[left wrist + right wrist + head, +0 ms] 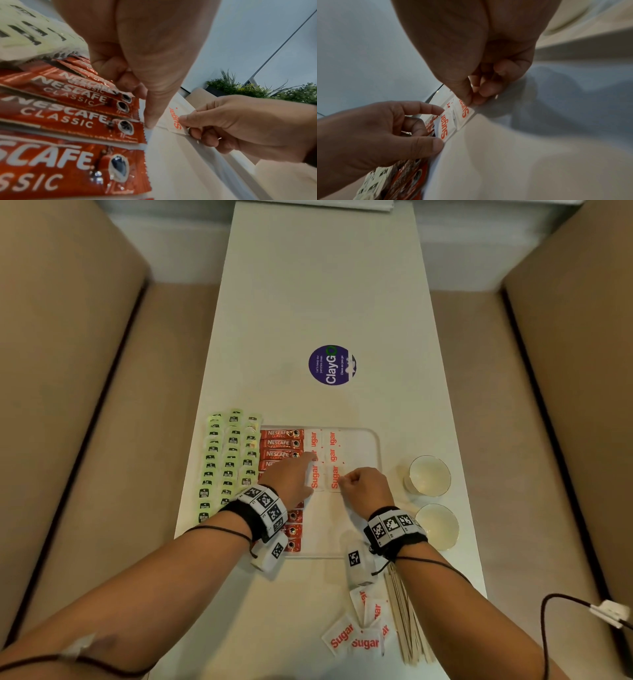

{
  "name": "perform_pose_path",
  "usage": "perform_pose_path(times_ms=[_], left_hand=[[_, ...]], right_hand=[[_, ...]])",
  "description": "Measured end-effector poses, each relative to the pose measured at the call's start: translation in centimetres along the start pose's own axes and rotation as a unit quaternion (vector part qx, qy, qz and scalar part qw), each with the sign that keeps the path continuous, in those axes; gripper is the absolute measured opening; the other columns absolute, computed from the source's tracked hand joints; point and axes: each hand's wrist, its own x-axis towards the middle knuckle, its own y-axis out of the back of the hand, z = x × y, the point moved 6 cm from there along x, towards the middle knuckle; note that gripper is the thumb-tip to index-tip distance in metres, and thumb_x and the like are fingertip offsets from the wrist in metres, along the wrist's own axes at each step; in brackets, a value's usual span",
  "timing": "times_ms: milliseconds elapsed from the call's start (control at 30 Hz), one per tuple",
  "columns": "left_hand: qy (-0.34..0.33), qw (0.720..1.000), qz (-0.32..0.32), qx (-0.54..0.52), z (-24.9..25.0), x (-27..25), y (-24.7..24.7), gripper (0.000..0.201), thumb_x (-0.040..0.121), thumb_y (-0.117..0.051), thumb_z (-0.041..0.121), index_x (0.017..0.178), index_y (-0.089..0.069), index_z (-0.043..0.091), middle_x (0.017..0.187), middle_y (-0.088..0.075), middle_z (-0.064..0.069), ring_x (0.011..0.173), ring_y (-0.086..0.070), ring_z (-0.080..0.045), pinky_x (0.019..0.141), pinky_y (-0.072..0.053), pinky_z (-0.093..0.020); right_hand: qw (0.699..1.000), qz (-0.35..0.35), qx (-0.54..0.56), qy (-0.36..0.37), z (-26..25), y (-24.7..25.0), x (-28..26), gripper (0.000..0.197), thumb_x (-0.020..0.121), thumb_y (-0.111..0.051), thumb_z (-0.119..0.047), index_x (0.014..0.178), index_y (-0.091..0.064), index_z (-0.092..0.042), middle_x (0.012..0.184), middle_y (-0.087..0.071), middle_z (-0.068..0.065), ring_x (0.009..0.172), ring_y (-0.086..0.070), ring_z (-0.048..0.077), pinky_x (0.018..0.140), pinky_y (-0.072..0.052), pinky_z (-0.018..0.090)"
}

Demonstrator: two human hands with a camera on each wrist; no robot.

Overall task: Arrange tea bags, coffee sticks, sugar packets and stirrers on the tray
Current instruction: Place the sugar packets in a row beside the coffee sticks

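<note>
Long white table (329,285) running down the middle, with tan upholstered bench seats on both sides (68,371) (565,388). There's a round purple "ClayGo" sticker (332,365) stuck on the tabletop. Pale grey wall (257,33) behind, and some green leafy plants (257,89) in a dark planter past the seating. Lighting is soft and even.

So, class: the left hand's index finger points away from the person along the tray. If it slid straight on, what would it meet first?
Probably the sugar packets laid farther up the tray, beside the coffee sticks. The left hand sits low over the tray, though depth is hard to judge.
</note>
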Motion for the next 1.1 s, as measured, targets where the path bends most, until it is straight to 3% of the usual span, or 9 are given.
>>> perform_pose_path(times_ms=[200, 600, 733, 867, 1000, 1100], left_hand=[[-0.005, 1.0, 0.012, -0.002, -0.3, -0.1, -0.3, 0.07, 0.09, -0.071, 0.026, 0.151, -0.037, 0.024, 0.118, -0.069, -0.004, 0.104, -0.065, -0.023, 0.083, -0.052, -0.033], [-0.007, 1.0, 0.005, 0.003, -0.5, 0.1, -0.9, 0.072, 0.091, -0.07, 0.026, 0.153, -0.035, 0.02, 0.135, -0.061, -0.004, 0.118, -0.059, -0.023, 0.093, -0.048, -0.033], [-0.004, 1.0, 0.004, -0.006, -0.6, 0.2, -1.0, 0.073, 0.091, -0.07, 0.025, 0.154, -0.034, 0.02, 0.128, -0.065, -0.006, 0.114, -0.061, -0.023, 0.091, -0.049, -0.032], [-0.009, 1.0, 0.005, -0.012, -0.4, 0.0, -0.9, 0.073, 0.091, -0.07, 0.024, 0.154, -0.034, 0.019, 0.123, -0.067, -0.007, 0.109, -0.063, -0.023, 0.085, -0.047, -0.029], [-0.015, 1.0, -0.003, -0.016, -0.2, -0.7, -0.8, 0.075, 0.091, -0.07, 0.03, 0.155, -0.032, 0.02, 0.126, -0.066, -0.005, 0.112, -0.062, -0.023, 0.089, -0.047, -0.031], [-0.019, 1.0, -0.012, -0.015, 0.1, -2.0, -0.6, 0.066, 0.092, -0.068, 0.034, 0.151, -0.04, 0.021, 0.125, -0.066, -0.004, 0.112, -0.062, -0.023, 0.092, -0.051, -0.034]], right_hand=[[1.0, -0.001, -0.008, -0.008, -0.1, 0.1, 0.1, 0.03, 0.093, -0.063, -0.031, 0.071, -0.072, -0.013, 0.075, -0.073, -0.001, 0.074, -0.069, 0.02, 0.075, -0.06, 0.037], [1.0, -0.001, -0.012, -0.011, -0.2, 0.1, 0.0, 0.034, 0.092, -0.063, -0.034, 0.069, -0.07, -0.009, 0.07, -0.072, 0.002, 0.071, -0.069, 0.024, 0.07, -0.06, 0.038], [1.0, 0.004, -0.02, -0.008, -0.2, 0.0, 0.1, 0.03, 0.091, -0.062, -0.031, 0.073, -0.072, -0.01, 0.073, -0.073, 0.003, 0.074, -0.069, 0.024, 0.072, -0.06, 0.038], [1.0, 0.004, -0.02, -0.006, 0.0, 0.0, 0.2, 0.023, 0.092, -0.062, -0.037, 0.081, -0.07, -0.018, 0.081, -0.071, -0.004, 0.079, -0.067, 0.018, 0.077, -0.058, 0.036], [0.999, -0.01, -0.039, 0.011, 0.2, 0.1, -0.6, 0.025, 0.091, -0.062, -0.045, 0.098, -0.066, -0.021, 0.094, -0.068, -0.007, 0.087, -0.063, 0.014, 0.08, -0.055, 0.034], [0.997, -0.026, -0.045, 0.049, 0.2, 0.4, -2.3, 0.019, 0.093, -0.062, -0.04, 0.098, -0.066, -0.023, 0.087, -0.066, -0.01, 0.084, -0.062, 0.011, 0.075, -0.051, 0.029]])
